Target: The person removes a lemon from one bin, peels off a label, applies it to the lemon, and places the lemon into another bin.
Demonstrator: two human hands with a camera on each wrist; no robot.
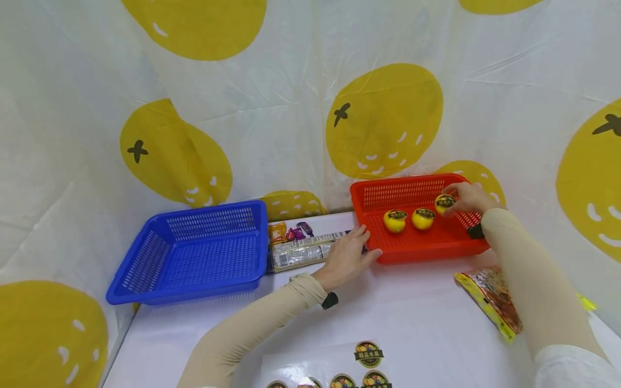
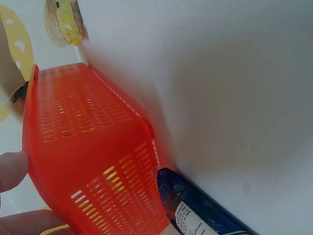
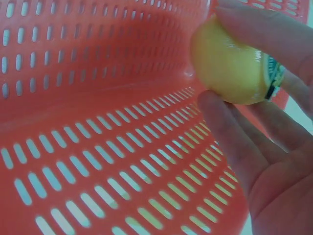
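Observation:
Inside the red basket (image 1: 432,251), my right hand (image 1: 469,198) pinches a lemon (image 3: 225,61) between thumb and fingers, near the basket's back right. A dark round label with gold print sticks to this lemon. Two more labelled lemons, a left one (image 1: 394,223) and a middle one (image 1: 422,221), lie on the basket floor. My left hand (image 1: 345,257) touches the basket's front left corner, fingers spread along the rim. In the left wrist view its thumb (image 2: 12,171) lies against the red rim.
A blue basket (image 1: 213,264) stands at the left. Between the baskets lie a long printed packet (image 1: 301,252) and several small wrapped candies (image 1: 298,233). A red and yellow snack bag (image 1: 492,296) is beside my right forearm. A sheet of round labels (image 1: 310,364) lies in front.

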